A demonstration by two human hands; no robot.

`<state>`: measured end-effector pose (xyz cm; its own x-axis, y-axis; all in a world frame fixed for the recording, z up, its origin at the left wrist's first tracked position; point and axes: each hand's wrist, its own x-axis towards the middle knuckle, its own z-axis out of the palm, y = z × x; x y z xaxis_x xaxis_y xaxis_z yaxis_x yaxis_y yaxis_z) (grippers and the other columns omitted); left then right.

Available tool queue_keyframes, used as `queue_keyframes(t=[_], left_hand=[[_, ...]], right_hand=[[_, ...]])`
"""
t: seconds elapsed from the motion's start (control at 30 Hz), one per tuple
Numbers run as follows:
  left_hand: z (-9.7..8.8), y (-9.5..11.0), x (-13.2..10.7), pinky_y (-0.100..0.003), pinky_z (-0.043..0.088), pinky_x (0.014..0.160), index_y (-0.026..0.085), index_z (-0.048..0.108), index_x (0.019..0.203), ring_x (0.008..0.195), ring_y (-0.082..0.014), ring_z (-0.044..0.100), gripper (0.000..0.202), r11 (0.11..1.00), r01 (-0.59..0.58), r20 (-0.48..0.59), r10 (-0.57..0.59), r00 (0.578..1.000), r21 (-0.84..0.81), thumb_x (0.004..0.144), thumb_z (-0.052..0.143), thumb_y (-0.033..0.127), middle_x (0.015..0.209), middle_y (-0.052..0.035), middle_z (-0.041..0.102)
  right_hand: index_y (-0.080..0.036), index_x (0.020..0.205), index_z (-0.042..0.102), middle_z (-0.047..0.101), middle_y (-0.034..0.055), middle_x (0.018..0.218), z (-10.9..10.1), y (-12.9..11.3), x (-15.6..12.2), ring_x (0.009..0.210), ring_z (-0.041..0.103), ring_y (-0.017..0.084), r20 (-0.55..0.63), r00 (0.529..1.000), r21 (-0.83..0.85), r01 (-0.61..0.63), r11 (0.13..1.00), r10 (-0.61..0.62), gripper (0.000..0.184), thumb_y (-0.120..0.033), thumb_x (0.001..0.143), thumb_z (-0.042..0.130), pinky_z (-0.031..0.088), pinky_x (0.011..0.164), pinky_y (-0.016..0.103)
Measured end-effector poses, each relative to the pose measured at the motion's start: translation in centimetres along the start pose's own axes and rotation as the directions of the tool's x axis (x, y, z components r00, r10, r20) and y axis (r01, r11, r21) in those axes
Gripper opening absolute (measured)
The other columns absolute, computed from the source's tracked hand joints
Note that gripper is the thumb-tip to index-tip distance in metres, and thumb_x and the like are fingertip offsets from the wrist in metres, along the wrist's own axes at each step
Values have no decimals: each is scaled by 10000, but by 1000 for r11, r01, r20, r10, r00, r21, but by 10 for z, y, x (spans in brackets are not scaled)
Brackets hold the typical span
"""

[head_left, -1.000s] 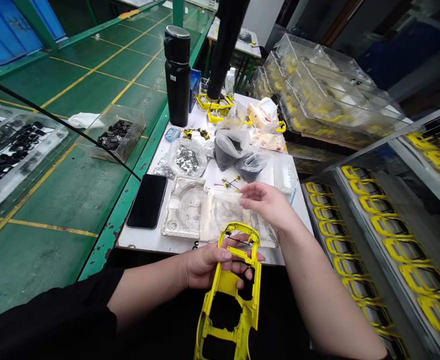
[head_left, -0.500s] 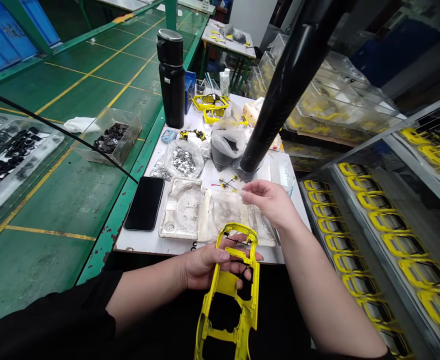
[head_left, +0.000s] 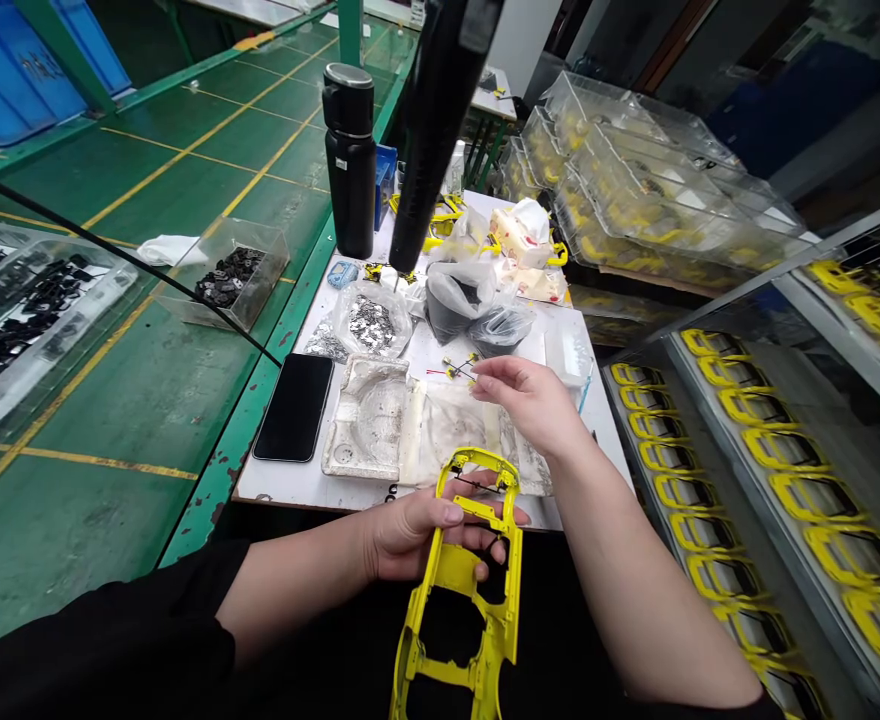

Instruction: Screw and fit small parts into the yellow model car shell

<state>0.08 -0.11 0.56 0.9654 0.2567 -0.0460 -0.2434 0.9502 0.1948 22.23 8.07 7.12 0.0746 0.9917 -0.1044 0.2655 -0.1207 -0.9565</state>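
Observation:
My left hand is shut around a bright yellow car body frame, an open shell with dark wires across its upper end. The lower end of the frame runs out of view at the bottom. My right hand hovers over the white table, its fingertips just beside several small yellow-and-black wired parts with red wire. No contact with them shows, and nothing is visible in its fingers.
A black phone, a white moulded tray, a bag of metal pieces and a black bottle share the table. A black tube hangs overhead. Racks of yellow frames stand on the right.
The hanging black tube has swung left, towards the bottle. My right hand has edged slightly left, nearer the wired parts. My left hand still holds the frame.

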Motion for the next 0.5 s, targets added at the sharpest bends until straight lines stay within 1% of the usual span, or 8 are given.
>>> queue_keyframes(t=[0.07, 0.1, 0.17, 0.23, 0.3, 0.4, 0.5], left_hand=[[0, 0, 0, -361, 610, 865, 276, 627, 1417, 1053, -250, 763, 844, 1000, -1, -3, 1, 1000, -2, 709, 1067, 403, 1476, -175, 704], [-1, -1, 0, -361, 610, 865, 275, 627, 1420, 1056, -250, 762, 846, 1000, -1, -3, 1, 1000, -3, 708, 1066, 404, 1475, -175, 704], [-1, -1, 0, -363, 609, 870, 271, 627, 1415, 1062, -250, 761, 838, 1000, -3, -3, 3, 1000, 0, 713, 1064, 405, 1479, -179, 703], [-1, -1, 0, -366, 607, 873, 273, 630, 1407, 1065, -253, 763, 815, 1000, -10, 1, 10, 1000, 3, 726, 1058, 404, 1485, -181, 703], [-1, -1, 0, -373, 605, 876, 273, 633, 1404, 1070, -261, 765, 791, 1000, -18, 5, 18, 1000, 6, 743, 1049, 398, 1488, -187, 705], [1, 0, -1, -373, 599, 888, 265, 633, 1405, 1085, -263, 761, 787, 1000, -14, -8, 14, 1000, 1, 747, 1045, 391, 1498, -191, 703], [2, 1, -2, -371, 588, 901, 273, 630, 1420, 1092, -256, 755, 806, 1000, 2, -22, -2, 1000, 1, 740, 1046, 391, 1515, -182, 691]], right_hand=[[-221, 1167, 820, 814, 53, 1020, 0, 0, 1, 907, 803, 226, -17, 1000, -49, 8, 999, -9, 399, -548, 937, 822, 693, 910, 426], [-224, 1195, 812, 799, 41, 973, -1, -1, 1, 877, 791, 218, -20, 1000, -83, 17, 996, -19, 401, -557, 975, 776, 681, 881, 411], [-229, 1236, 799, 741, 8, 838, -2, -1, 0, 785, 741, 193, -20, 999, -164, 45, 985, -49, 401, -558, 1038, 686, 632, 800, 370], [-232, 1232, 796, 680, -18, 740, -2, -2, -2, 695, 675, 176, -26, 997, -215, 63, 975, -70, 397, -559, 1056, 655, 565, 712, 341], [-226, 1194, 803, 691, -14, 752, -3, -4, -4, 683, 665, 172, -32, 998, -176, 56, 983, -63, 394, -565, 1009, 725, 544, 685, 332], [-215, 1149, 817, 750, 11, 880, -6, -6, -9, 799, 713, 186, -10, 999, -12, 33, 999, -33, 434, -521, 857, 914, 599, 765, 335], [-216, 1133, 827, 749, 10, 917, -11, -8, -13, 847, 707, 179, -3, 999, 76, 34, 997, -34, 464, -434, 764, 1003, 616, 806, 330]])
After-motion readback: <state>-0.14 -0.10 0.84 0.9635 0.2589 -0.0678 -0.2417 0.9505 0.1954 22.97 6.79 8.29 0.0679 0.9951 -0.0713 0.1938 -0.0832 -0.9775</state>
